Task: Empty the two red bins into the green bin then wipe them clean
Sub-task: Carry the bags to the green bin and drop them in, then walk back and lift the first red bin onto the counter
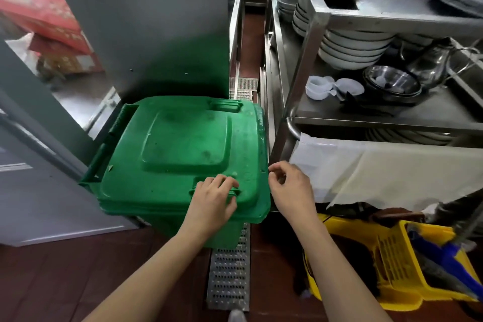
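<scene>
A green wheeled bin (pixel 183 144) stands on the floor ahead of me with its lid down. My left hand (pixel 213 197) lies on the small handle at the lid's near edge, fingers curled over it. My right hand (pixel 290 188) hovers just past the lid's right corner, fingers loosely bent and holding nothing. No red bin is in view.
A steel rack (pixel 313 34) at the right holds stacked white bowls (pixel 352 44), a steel bowl (pixel 392 81) and a kettle; a white cloth (pixel 379 172) hangs from it. A yellow mop bucket (pixel 392 264) sits at the lower right. A metal floor drain (pixel 230 269) runs under the bin. A grey cabinet stands behind.
</scene>
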Demonstrator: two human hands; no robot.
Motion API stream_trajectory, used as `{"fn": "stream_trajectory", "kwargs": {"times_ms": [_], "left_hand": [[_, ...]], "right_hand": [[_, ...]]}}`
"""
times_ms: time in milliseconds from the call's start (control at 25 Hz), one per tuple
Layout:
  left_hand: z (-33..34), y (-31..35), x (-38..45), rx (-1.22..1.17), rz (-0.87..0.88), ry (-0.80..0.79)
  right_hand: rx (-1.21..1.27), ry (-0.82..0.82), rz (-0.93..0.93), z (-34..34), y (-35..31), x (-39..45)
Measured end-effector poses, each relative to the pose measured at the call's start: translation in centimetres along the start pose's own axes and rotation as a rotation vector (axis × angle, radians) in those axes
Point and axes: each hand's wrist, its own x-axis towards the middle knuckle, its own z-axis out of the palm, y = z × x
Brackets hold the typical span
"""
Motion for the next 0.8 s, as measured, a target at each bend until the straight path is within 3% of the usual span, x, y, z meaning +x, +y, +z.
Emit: {"fn": "stream_trajectory", "kwargs": {"times_ms": [360,800], "left_hand": [[-3.9,-2.1,-1.8,-0.199,-0.189,0.06],[-12.5,-7.2,-9.4,-0.27,-0.502,0.339]], "right_hand": [[0.104,-0.084,-0.182,2.3,-4.2,0.7],[0.218,-0.329,-0.484,9.4,-15.5,-1.8]]}}
